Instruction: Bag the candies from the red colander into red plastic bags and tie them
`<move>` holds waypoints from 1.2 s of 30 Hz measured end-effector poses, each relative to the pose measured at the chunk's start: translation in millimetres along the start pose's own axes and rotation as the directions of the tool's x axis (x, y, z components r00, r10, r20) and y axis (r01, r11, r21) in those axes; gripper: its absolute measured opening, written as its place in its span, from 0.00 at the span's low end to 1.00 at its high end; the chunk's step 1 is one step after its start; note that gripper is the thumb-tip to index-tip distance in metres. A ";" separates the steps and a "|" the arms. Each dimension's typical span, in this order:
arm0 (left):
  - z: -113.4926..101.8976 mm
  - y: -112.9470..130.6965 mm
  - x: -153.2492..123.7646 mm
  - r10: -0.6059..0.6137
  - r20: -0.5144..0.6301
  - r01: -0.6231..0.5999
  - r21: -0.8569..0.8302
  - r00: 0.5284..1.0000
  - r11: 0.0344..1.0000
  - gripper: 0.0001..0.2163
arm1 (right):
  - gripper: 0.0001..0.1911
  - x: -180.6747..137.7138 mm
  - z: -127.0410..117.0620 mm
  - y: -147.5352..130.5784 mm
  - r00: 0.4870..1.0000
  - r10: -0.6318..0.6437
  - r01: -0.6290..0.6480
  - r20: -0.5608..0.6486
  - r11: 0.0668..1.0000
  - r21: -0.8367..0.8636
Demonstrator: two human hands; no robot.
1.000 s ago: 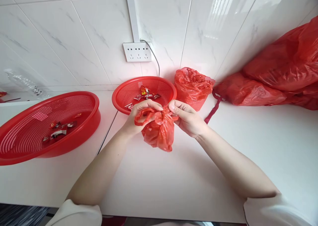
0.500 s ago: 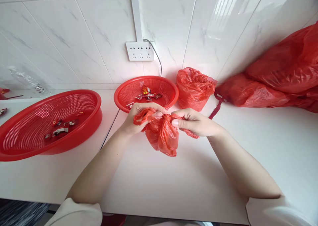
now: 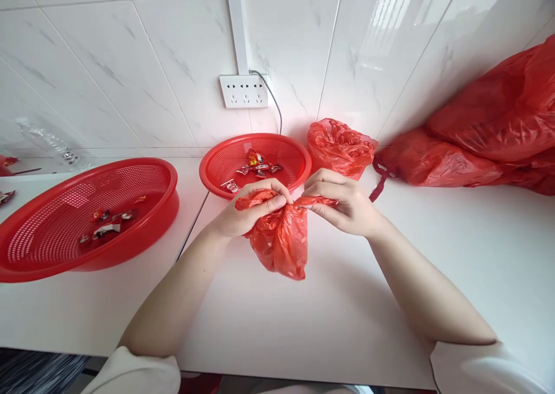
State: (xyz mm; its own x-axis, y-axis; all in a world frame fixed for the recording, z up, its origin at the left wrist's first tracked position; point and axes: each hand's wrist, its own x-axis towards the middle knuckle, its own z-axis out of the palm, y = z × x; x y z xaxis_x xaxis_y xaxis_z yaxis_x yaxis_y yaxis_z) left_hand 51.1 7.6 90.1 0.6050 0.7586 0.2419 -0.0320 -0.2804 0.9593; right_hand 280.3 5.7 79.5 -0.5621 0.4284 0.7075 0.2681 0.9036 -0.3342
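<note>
While in two hands (image 3: pixel 247 212) (image 3: pixel 353 206), one bag (image 3: pixel 280 246); nearby, two baskets (image 3: pixel 143 246) (image 3: pixel 289 157).

Bright, diffuse light prevailed. Glossy white grey-veined wall tiles (image 3: pixel 286 36) bore barred glare, upper right. Smooth white tabletop (image 3: pixel 281 330) carried soft shadows. Wide-angle stretch marked the edges.

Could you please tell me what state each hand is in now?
Left hand: closed, holding the small red bag near its gathered top.
Right hand: closed, pinching an end of that bag.
</note>
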 end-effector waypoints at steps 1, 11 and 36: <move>0.6 0.7 -0.5 -0.040 0.040 0.041 -0.033 0.998 0.999 0.06 | 0.06 -1.2 1.6 2.2 1.000 -0.025 0.025 -0.007 0.997 -0.074; 3.9 1.8 -4.1 -0.044 0.059 0.049 -0.075 0.997 0.996 0.07 | 0.22 0.0 -3.8 0.3 0.982 0.126 -0.148 0.138 0.975 0.164; -15.1 26.9 -12.7 -0.103 -0.234 0.244 0.725 0.967 0.644 0.18 | 0.18 -12.2 -96.7 -7.9 0.529 0.673 -0.674 0.518 0.703 -0.225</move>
State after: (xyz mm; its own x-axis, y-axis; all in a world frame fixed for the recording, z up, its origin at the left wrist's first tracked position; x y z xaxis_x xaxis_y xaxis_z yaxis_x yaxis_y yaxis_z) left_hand 30.6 -0.7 115.1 0.4016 0.9000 0.1694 0.7041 -0.4217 0.5713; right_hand 360.7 -6.8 133.7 -0.5220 0.8352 -0.1733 0.7436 0.3461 -0.5720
